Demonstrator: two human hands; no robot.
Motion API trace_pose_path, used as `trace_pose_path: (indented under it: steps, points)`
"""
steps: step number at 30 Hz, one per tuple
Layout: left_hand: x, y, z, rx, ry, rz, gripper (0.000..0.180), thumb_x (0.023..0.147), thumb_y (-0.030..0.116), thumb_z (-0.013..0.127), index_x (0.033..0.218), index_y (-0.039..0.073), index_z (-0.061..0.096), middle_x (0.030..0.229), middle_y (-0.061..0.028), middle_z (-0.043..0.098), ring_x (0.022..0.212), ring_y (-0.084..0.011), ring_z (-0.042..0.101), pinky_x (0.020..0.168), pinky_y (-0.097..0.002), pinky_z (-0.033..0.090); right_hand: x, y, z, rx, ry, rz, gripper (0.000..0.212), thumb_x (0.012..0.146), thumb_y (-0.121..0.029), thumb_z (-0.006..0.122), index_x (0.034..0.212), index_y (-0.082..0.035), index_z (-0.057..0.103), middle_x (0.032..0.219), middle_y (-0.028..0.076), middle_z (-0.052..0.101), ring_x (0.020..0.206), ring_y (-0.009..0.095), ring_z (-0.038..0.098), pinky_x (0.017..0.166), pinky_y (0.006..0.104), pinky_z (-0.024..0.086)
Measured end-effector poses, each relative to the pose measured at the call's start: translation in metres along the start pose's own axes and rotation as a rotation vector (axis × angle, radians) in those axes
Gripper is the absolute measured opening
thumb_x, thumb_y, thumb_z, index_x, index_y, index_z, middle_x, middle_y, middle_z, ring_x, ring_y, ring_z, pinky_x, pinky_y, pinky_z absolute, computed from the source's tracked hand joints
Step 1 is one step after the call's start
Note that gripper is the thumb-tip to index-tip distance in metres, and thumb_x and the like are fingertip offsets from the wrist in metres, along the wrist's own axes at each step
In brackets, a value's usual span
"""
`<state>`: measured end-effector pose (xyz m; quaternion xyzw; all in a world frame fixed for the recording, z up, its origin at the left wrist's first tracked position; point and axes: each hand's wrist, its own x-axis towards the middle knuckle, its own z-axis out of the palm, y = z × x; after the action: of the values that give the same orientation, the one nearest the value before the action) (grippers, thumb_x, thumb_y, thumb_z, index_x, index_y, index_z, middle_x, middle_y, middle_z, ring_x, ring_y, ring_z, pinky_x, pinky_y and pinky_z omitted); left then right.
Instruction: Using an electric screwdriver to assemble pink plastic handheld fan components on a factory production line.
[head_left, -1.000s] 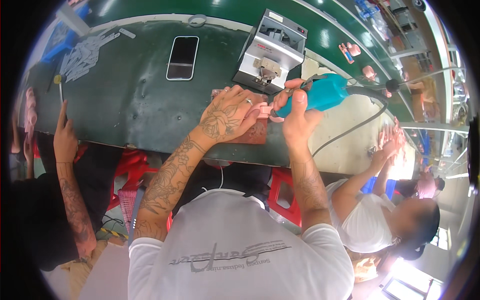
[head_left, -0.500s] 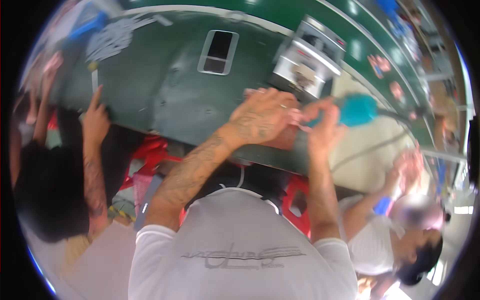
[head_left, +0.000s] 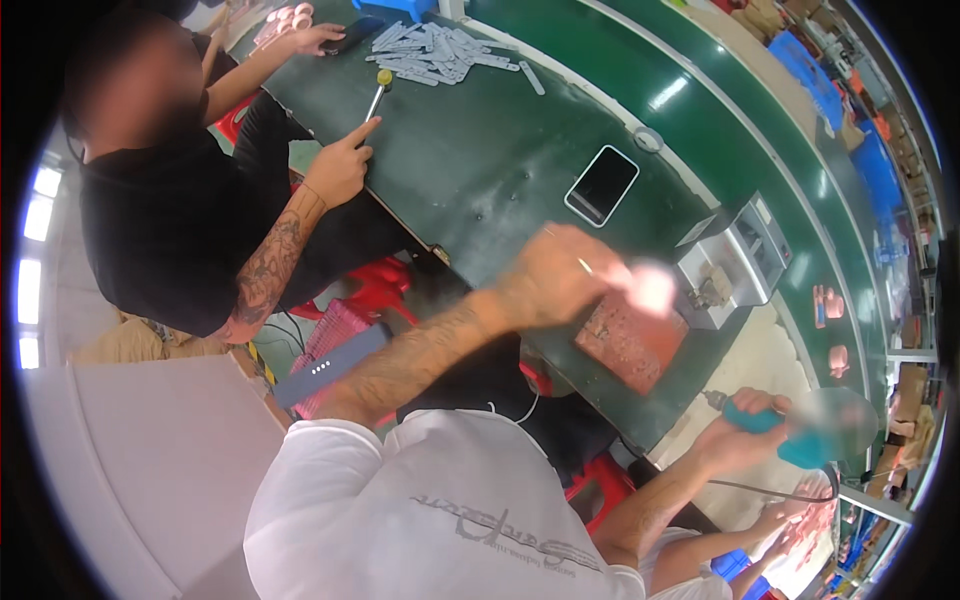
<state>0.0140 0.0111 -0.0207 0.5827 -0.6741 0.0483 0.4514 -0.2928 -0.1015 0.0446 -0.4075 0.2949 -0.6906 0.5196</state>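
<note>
My left hand (head_left: pixel 562 275) is closed on a small pink part (head_left: pixel 650 288), which is blurred by motion and too unclear to name further. It hovers above a worn reddish board (head_left: pixel 632 345) on the dark green table (head_left: pixel 490 200). Off to the right, my right hand (head_left: pixel 738 440) grips a teal electric drill (head_left: pixel 800 445), its dark chuck pointing back toward the board. Part of the drill's body is smeared. Drill and pink part are apart.
Beyond the board stands a grey-white boxy device (head_left: pixel 730 265). A phone (head_left: pixel 602 186) lies left of it, with grey strips (head_left: pixel 440 52) piled farther off. At left, a co-worker in black holds a yellow-headed tool (head_left: pixel 378 95). A cable (head_left: pixel 760 492) trails near the drill.
My hands, close together before, are now wide apart. The drill has moved right, away from the pink part in my left hand. The view has swung, showing more of the co-worker at left.
</note>
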Motion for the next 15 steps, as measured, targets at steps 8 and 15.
trace_pose_path:
  steps: [8,15]
  points:
    - [-0.024,-0.171,-0.115,0.722,0.149,-0.300,0.027,0.093,0.021,0.071,0.119,0.016,0.072,0.121,-0.0032,0.069,0.117,-0.0288,0.060,0.101,-0.0471,0.043,0.023,0.044,-0.012,-0.743,-0.150,-0.072,0.042,0.107,-0.039,0.063,0.096,0.001,0.069,0.106,0.010,0.069,0.095,0.020,0.064,0.080,0.0352,0.051]
    - [0.014,-0.146,-0.082,0.553,0.168,-0.241,0.036,0.091,0.021,0.071,0.125,0.011,0.064,0.129,-0.0104,0.063,0.128,-0.0320,0.055,0.108,-0.0496,0.040,0.067,0.086,0.007,-0.763,-0.096,-0.199,0.044,0.105,-0.038,0.065,0.096,0.004,0.072,0.121,0.012,0.070,0.101,0.023,0.065,0.088,0.0367,0.052]
